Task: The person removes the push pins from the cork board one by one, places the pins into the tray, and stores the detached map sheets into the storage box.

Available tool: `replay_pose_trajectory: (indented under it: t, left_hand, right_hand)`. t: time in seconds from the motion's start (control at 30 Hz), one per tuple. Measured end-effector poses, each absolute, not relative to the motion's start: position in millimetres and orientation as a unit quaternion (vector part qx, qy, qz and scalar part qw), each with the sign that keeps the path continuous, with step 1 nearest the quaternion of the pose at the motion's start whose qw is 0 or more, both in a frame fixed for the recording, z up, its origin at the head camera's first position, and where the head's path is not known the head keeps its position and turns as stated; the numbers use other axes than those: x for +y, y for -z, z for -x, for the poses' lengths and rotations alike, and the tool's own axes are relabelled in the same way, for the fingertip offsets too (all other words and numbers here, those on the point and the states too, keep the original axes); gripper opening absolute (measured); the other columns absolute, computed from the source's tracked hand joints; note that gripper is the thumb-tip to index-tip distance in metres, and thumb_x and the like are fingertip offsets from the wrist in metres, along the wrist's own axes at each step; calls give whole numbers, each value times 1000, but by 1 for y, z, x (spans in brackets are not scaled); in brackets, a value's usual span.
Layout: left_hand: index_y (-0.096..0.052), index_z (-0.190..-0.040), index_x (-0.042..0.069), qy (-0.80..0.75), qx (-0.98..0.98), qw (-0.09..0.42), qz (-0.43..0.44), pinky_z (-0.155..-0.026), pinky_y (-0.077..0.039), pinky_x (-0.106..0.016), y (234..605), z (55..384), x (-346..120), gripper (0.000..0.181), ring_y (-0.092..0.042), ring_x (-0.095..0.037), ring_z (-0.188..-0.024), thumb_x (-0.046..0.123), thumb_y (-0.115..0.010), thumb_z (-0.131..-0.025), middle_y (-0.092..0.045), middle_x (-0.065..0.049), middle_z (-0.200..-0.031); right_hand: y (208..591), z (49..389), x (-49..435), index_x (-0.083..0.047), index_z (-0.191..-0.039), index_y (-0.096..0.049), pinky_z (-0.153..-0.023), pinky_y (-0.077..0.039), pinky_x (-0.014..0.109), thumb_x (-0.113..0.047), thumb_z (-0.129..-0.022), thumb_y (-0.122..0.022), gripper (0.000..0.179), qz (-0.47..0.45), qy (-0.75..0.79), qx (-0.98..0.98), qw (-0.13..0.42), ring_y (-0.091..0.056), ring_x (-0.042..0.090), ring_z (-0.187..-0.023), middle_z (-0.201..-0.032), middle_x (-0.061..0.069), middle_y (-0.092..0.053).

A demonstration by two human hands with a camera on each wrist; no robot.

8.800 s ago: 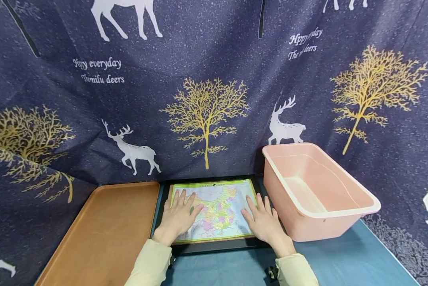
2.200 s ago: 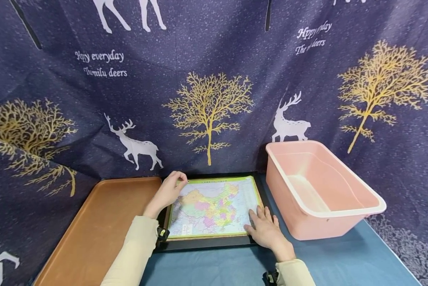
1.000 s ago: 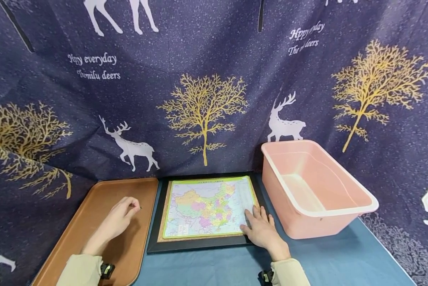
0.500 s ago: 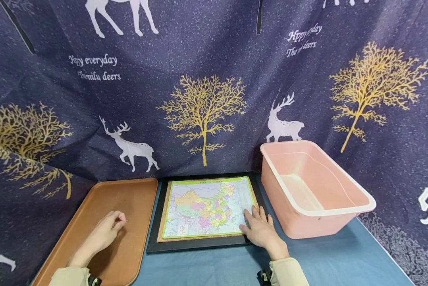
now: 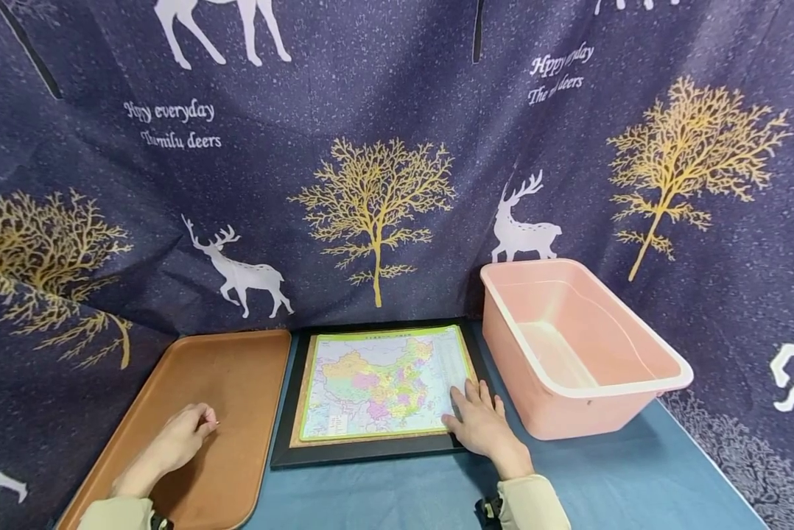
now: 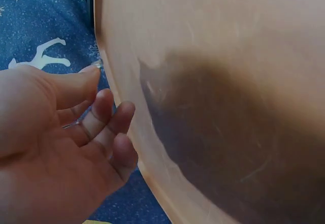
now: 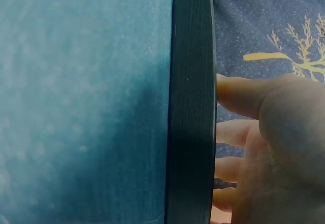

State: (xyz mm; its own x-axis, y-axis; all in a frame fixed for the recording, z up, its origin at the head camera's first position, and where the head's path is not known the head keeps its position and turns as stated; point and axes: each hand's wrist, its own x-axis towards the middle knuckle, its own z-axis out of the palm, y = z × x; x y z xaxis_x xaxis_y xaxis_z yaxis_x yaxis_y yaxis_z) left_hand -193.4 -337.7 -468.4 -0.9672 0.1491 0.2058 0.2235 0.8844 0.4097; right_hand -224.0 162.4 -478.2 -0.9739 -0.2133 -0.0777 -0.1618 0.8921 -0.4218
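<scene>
My left hand [image 5: 183, 436] is over the brown tray [image 5: 251, 383] with thumb and forefinger pinched together. Between their tips sits a small clear, shiny pin-like piece [image 6: 98, 63], mostly hidden by the fingers; the other fingers curl loosely. A colourful map sheet [image 5: 370, 383] with a green border lies on a cork board [image 5: 324, 443] in a black frame [image 5: 364, 455]. My right hand [image 5: 486, 427] rests with its fingers spread on the map's lower right edge and the frame. In the right wrist view, the black frame edge [image 7: 192, 107] hides the fingertips.
A deep pink plastic tub [image 5: 523, 368] stands right of the frame, close to my right hand. A blue cloth [image 5: 370, 493] covers the table. Behind hangs a dark blue curtain [image 5: 437, 96] printed with deer and trees.
My left hand, pressing flat on the map at first, pinched at its upper left corner, then moved left and toward me over the tray. The right hand slid slightly down the map's right side.
</scene>
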Motion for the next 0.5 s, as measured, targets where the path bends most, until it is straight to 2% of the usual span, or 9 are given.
replay_pose_trajectory:
  t: [0.5]
  left_hand:
    - [-49,-76,9,216,-975,14,57,-64,-36,-34,471,193,-347,21,-42,-17,-69,-3,-61,-88,-46,-1,-75]
  right_hand:
    - [475,224,162,-8,-147,-44,-108,-9,68,-36,-98,-59,58,93,205,971,74,-9,48,-143,-155,26,-24]
